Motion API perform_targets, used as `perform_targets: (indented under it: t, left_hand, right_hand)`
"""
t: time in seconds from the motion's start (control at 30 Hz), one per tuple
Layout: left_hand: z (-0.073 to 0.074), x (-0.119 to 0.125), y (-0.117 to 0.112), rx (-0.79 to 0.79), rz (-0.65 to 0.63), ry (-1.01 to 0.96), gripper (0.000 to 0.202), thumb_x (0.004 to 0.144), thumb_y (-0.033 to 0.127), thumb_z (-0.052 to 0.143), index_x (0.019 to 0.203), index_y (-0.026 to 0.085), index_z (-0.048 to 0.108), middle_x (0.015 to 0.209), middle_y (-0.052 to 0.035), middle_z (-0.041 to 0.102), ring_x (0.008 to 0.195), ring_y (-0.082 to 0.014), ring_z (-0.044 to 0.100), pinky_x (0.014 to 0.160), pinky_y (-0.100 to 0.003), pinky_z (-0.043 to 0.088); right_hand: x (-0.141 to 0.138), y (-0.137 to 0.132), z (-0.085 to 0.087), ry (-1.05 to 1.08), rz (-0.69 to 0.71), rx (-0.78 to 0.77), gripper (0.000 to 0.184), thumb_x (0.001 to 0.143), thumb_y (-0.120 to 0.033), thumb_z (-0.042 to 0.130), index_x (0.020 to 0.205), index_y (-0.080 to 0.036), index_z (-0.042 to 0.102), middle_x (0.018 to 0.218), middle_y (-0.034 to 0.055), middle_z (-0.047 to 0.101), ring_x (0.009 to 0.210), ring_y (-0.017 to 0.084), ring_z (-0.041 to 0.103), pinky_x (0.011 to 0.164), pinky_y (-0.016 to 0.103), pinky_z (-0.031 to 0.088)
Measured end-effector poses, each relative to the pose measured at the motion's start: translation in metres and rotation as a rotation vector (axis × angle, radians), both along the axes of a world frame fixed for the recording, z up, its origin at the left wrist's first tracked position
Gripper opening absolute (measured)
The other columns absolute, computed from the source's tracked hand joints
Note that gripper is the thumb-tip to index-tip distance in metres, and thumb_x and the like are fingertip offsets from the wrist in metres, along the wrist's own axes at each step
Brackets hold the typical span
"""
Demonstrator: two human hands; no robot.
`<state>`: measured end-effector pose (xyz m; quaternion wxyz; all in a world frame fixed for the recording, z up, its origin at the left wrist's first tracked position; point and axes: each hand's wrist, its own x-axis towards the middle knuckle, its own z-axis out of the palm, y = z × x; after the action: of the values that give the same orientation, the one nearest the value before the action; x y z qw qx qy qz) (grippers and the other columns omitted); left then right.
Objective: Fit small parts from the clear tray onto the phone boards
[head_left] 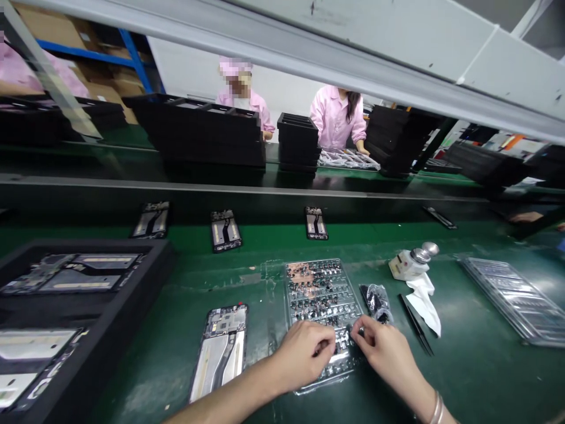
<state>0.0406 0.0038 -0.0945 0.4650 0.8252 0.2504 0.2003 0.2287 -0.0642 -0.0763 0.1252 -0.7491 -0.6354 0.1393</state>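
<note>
A clear plastic tray (324, 265) with rows of small dark electronic parts lies on the green bench. Over its lower part is my left hand (306, 353), its fingers curled inward; whatever they may grip is hidden. At the tray's right edge my right hand (382, 347) has thumb and forefinger pinched together, with anything between them too small to name. Just beyond that hand sits a small clear bag (377, 299) with dark contents. Left of the tray, partly behind my left forearm, lies an opened phone body (220, 347) showing its board and a black ribbon cable.
A black foam tray (150, 294) holding phone bodies stands at the left. Tweezers (415, 324), a white cloth (426, 306) and a dispenser bottle (406, 265) are on the right, near stacked clear trays (516, 297). Several phone bodies line the back; people in pink work beyond.
</note>
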Motion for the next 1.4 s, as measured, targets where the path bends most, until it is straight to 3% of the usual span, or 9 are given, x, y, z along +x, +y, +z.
perform_targets:
  t: [0.13, 0.23, 0.43, 0.57, 0.8, 1.0, 1.1, 1.2, 1.4]
  left_hand:
    - [0.001, -0.001, -0.003, -0.015, -0.077, 0.022, 0.017, 0.073, 0.009, 0.045, 0.057, 0.017, 0.043, 0.051, 0.0062, 0.036, 0.049, -0.0075, 0.034, 0.051, -0.020, 0.024]
    - [0.000, -0.002, -0.007, -0.061, -0.130, 0.036, 0.017, 0.073, 0.009, 0.044, 0.058, 0.017, 0.044, 0.050, 0.0068, 0.037, 0.047, -0.0066, 0.033, 0.049, -0.018, 0.024]
    - [0.001, -0.003, -0.010, -0.181, -0.161, 0.043, 0.019, 0.076, 0.013, 0.043, 0.057, 0.017, 0.044, 0.050, 0.0061, 0.040, 0.049, -0.0071, 0.035, 0.048, -0.018, 0.025]
    - [0.006, -0.003, -0.010, -0.251, -0.162, 0.068, 0.018, 0.074, 0.014, 0.044, 0.057, 0.016, 0.047, 0.050, 0.0053, 0.044, 0.049, -0.0077, 0.039, 0.048, -0.018, 0.026]
    - [0.008, -0.003, -0.009, -0.308, -0.189, 0.060, 0.018, 0.074, 0.015, 0.043, 0.056, 0.017, 0.046, 0.047, 0.0055, 0.046, 0.047, -0.0082, 0.044, 0.048, -0.018, 0.030]
    - [0.009, -0.003, -0.009, -0.362, -0.199, 0.037, 0.018, 0.074, 0.016, 0.044, 0.056, 0.017, 0.046, 0.046, 0.0059, 0.045, 0.046, -0.0083, 0.046, 0.050, -0.018, 0.034]
    - [0.016, -0.003, -0.010, -0.416, -0.129, -0.050, 0.019, 0.077, 0.019, 0.045, 0.059, 0.016, 0.049, 0.049, 0.0050, 0.048, 0.049, -0.0085, 0.047, 0.051, -0.018, 0.034]
    - [0.020, -0.002, -0.009, -0.517, -0.036, -0.165, 0.020, 0.079, 0.023, 0.047, 0.063, 0.015, 0.053, 0.050, 0.0041, 0.049, 0.049, -0.0084, 0.046, 0.051, -0.019, 0.033]
    - [0.010, 0.003, -0.004, -0.755, 0.018, -0.305, 0.020, 0.078, 0.028, 0.051, 0.064, 0.013, 0.055, 0.046, 0.0034, 0.049, 0.040, -0.0067, 0.038, 0.043, -0.018, 0.026]
  right_hand:
    - [0.025, -0.022, 0.007, -0.048, -0.234, 0.224, 0.024, 0.083, -0.043, 0.047, 0.084, -0.023, 0.061, 0.047, -0.0052, 0.050, 0.042, 0.012, 0.049, 0.045, 0.020, 0.034]
    - [0.047, -0.042, 0.007, -0.195, -0.361, 0.353, 0.029, 0.083, -0.046, 0.047, 0.084, -0.022, 0.062, 0.048, -0.0047, 0.050, 0.041, 0.011, 0.049, 0.046, 0.020, 0.036]
    - [0.057, -0.045, -0.014, -0.429, 0.013, 0.410, 0.023, 0.088, -0.030, 0.045, 0.088, -0.020, 0.066, 0.074, 0.0027, 0.068, 0.063, 0.013, 0.062, 0.059, 0.022, 0.042]
    - [0.053, -0.030, -0.025, -0.490, 0.088, 0.433, 0.025, 0.090, -0.026, 0.043, 0.090, -0.018, 0.067, 0.074, 0.0042, 0.069, 0.070, 0.015, 0.062, 0.063, 0.023, 0.042]
    - [0.052, -0.021, -0.033, -0.539, 0.089, 0.438, 0.023, 0.089, -0.023, 0.046, 0.087, -0.017, 0.068, 0.071, 0.0046, 0.070, 0.070, 0.018, 0.061, 0.063, 0.025, 0.040]
    - [0.050, -0.024, -0.032, -0.460, 0.046, 0.464, 0.022, 0.088, -0.024, 0.047, 0.086, -0.018, 0.069, 0.072, 0.0034, 0.070, 0.067, 0.015, 0.062, 0.063, 0.024, 0.042]
    - [0.051, -0.026, -0.030, -0.391, -0.031, 0.500, 0.024, 0.088, -0.028, 0.047, 0.087, -0.018, 0.069, 0.077, 0.0047, 0.070, 0.069, 0.015, 0.063, 0.067, 0.024, 0.045]
    - [0.052, -0.025, -0.031, -0.324, -0.117, 0.493, 0.027, 0.087, -0.034, 0.048, 0.086, -0.018, 0.070, 0.070, 0.0044, 0.069, 0.060, 0.014, 0.062, 0.059, 0.023, 0.045]
    - [0.058, -0.023, -0.034, -0.196, -0.193, 0.431, 0.028, 0.083, -0.043, 0.052, 0.079, -0.022, 0.070, 0.054, -0.0018, 0.061, 0.045, 0.011, 0.055, 0.045, 0.020, 0.041]
